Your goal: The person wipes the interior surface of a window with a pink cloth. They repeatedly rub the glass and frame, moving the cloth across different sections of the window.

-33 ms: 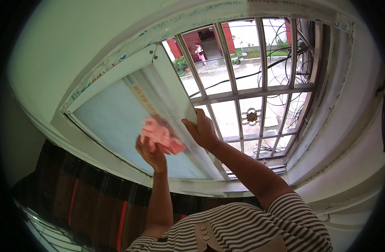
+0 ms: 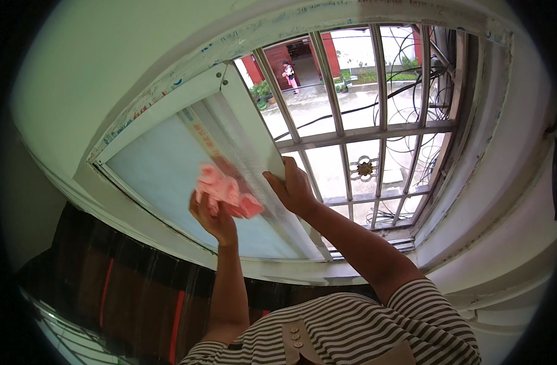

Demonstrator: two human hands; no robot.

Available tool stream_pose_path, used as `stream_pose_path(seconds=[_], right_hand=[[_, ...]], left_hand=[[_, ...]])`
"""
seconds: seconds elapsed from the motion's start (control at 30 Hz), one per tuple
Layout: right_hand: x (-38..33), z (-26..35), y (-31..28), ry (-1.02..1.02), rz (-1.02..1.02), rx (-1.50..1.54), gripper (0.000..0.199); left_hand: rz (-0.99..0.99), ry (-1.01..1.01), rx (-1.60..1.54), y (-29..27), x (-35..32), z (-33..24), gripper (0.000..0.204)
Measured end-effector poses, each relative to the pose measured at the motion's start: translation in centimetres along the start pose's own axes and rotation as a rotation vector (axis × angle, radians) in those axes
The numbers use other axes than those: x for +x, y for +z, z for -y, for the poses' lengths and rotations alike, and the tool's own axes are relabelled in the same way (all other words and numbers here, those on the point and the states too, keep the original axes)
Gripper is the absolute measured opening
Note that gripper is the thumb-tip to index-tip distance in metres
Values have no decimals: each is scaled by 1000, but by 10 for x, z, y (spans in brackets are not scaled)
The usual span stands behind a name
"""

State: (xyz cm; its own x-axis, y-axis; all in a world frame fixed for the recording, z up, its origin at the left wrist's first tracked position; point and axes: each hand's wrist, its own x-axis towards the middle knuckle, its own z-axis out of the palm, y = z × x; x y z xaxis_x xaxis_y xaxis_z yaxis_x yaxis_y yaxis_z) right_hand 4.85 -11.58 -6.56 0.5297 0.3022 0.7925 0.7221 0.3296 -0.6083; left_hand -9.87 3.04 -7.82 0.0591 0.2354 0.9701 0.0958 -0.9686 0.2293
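Currently, reading the clock from the middle of your view, your left hand is at about eight o'clock, its fingers and thumb clamped on a crumpled pink cloth. The cloth sits toward nine o'clock, bunched above your fingertips, with one flap spilling toward four o'clock from the bundle. It overlaps both the frosted pane and the inner edge of the white window sash; you cannot tell from this angle how firmly it presses on either.

Your right hand is near the clock's centre, closed on the upright edge of the sash, with the thumb laid over the near face. The two hands are apart, your right one lying at about two o'clock from your left. An orange printed strip runs down the sash from ten o'clock toward the cloth.

Between one and three o'clock you see a metal grille, with a brass-coloured rosette near three and black wires tangled around two. Outside, at twelve, a person stands by a red doorway. Your striped top fills six o'clock, and a dark brown surface with red stripes lies between seven and eight.
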Motion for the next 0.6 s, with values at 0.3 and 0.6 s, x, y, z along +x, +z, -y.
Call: stream_pose_path(seconds=[0.3, 0.6], right_hand=[[3, 5, -4, 48, 21, 33, 36], [4, 5, -3, -2, -6, 19, 34]], left_hand=[[-150, 111, -176, 40, 72, -29, 42], [-218, 172, -96, 65, 26, -10, 32]])
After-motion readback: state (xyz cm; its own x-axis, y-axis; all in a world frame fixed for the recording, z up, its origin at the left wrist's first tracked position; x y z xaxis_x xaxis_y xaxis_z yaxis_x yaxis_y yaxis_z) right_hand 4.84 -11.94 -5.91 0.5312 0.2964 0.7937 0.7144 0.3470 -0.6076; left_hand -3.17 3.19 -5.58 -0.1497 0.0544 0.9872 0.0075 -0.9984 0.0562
